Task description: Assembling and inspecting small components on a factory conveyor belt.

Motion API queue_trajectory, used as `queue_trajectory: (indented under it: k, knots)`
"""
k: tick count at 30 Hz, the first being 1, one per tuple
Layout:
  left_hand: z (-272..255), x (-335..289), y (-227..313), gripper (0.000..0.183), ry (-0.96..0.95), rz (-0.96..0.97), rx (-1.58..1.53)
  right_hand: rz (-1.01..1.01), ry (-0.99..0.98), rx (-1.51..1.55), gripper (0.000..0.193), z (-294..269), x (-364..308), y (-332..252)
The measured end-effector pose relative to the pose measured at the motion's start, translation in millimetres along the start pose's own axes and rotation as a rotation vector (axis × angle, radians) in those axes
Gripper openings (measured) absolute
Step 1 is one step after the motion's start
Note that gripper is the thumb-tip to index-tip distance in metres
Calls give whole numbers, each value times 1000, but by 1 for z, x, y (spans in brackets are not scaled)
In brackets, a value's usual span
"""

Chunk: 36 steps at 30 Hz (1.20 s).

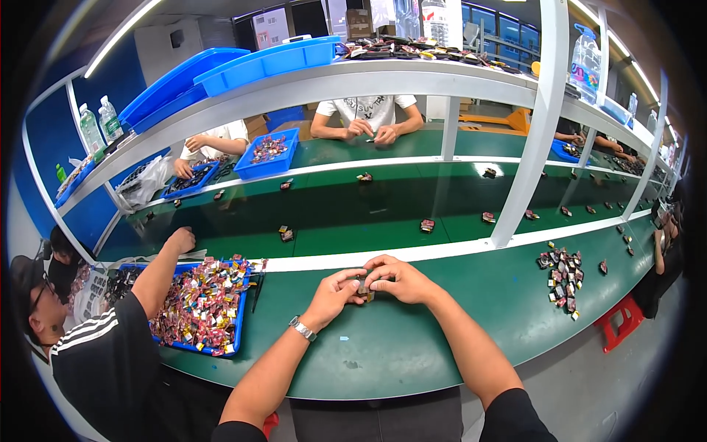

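Observation:
My left hand [333,298], with a metal watch on its wrist, and my right hand [401,281] meet above the green bench. Their fingers are closed round a small part [364,295] with dark and brownish-yellow areas. Fingertips hide most of it. To the left of my hands stands a blue tray [239,324] heaped with small pink, silver and yellow pieces [197,306]. A dark thin tool [258,286] lies at the tray's right side. Off to the right, a loose group of small dark and pink parts [562,283] rests on the bench.
A green conveyor belt [383,214] carrying spaced parts runs beyond a white rail. White posts [529,132] hold up a shelf with blue trays [265,66]. A co-worker's arm [158,276] reaches over at my left; others sit across the belt. A red stool [620,323] stands right.

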<state>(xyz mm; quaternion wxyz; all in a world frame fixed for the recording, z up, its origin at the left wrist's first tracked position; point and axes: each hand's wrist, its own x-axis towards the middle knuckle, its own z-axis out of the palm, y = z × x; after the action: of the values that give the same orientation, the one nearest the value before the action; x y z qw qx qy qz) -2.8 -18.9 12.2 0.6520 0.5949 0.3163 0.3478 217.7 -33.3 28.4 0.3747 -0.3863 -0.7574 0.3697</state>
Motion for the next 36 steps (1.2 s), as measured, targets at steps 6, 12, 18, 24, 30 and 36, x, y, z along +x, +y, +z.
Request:
queue_trajectory:
  k: [6,12,18,24,30,36]
  knots:
    - [-2,1,0,35,-29,-2,-47,-94,192,-416,14,22,-3,-16]
    - [-4,1,-2,36,-77,2,-120,-64,242,-429,12,28,-4,-17]
    - [-4,1,-5,30,-59,-19,-112,-168,168,-316,11,23,-10,-17]
    - [-3,1,-5,27,-68,8,-115,-91,301,-382,11,33,-12,-17]
    - [-5,1,-4,27,-65,-22,-120,-149,344,-352,10,42,-12,-11]
    - [-5,1,-4,27,-80,3,-144,-109,353,-287,13,44,-12,-11]
